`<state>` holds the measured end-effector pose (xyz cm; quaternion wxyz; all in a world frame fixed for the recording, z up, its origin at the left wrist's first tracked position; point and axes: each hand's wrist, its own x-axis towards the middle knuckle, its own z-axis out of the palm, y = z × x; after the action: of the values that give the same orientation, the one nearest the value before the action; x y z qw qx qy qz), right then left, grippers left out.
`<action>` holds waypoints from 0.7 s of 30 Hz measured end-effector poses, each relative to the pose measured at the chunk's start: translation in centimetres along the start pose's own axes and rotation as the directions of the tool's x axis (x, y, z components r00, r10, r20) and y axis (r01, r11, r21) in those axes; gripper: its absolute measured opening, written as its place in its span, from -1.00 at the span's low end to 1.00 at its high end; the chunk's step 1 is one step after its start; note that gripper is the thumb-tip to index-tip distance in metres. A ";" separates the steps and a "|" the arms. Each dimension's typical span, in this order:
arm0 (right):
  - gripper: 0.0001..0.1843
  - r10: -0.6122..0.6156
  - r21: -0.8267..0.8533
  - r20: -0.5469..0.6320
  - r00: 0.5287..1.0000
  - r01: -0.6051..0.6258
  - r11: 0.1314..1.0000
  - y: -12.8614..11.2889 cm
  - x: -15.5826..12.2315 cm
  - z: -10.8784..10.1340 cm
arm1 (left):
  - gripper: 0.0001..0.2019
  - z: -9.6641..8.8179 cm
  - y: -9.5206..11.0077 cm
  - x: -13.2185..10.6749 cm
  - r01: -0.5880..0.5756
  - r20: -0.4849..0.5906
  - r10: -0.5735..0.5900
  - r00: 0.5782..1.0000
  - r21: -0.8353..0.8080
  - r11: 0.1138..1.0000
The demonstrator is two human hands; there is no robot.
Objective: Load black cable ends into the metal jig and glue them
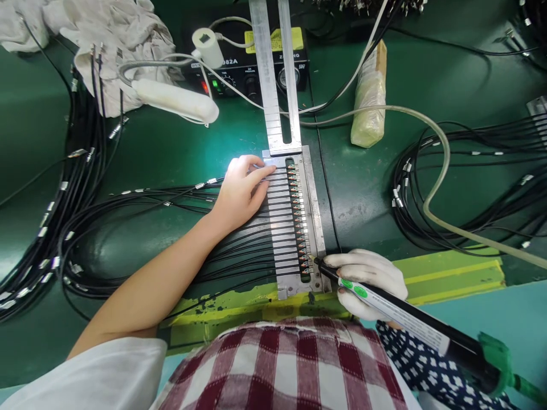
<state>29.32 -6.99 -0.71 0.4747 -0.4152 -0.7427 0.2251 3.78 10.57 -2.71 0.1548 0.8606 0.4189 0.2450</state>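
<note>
A metal fixture (285, 230) lies in front of me, with a row of black cables (243, 236) set side by side in its slots. Their small metal connector ends (296, 214) line up over a long opening. My left hand (241, 191) is bare and rests by the fixture's upper left edge, fingers apart, index fingertip touching near the top cable. In a white glove, my right hand (371, 279) grips a black dispensing syringe (397, 313) with green stickers and a green cap. Its tip is beside the lower connectors; I cannot tell whether it touches them.
A dispenser control box (239, 74) with lit lamps stands behind. A white lamp (175, 99) shines left of a metal bracket (269, 74). Cable bundles (81, 171) lie left, coiled cables (401, 188) right. A pale hose (444, 165) curves past a wrapped block (370, 102).
</note>
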 end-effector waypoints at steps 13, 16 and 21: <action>-0.73 -0.002 -0.011 0.007 1.000 0.002 1.000 0.3 0.0 -0.1 | -0.69 0.0 0.0 0.0 0.002 -0.001 -0.002 1.000 -0.003 1.000; -0.72 -0.006 -0.006 0.012 1.000 0.006 1.000 0.3 0.2 -0.1 | -0.70 0.0 0.0 0.0 -0.012 -0.006 0.012 1.000 0.012 1.000; -0.74 -0.003 -0.015 0.011 1.000 0.003 1.000 0.1 0.4 -0.1 | -0.71 0.1 -0.1 -0.1 -0.014 -0.003 0.014 1.000 0.019 1.000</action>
<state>29.39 -6.57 -0.50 0.4678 -0.4166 -0.7475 0.2210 3.70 10.61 -2.85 0.1444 0.8645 0.4152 0.2435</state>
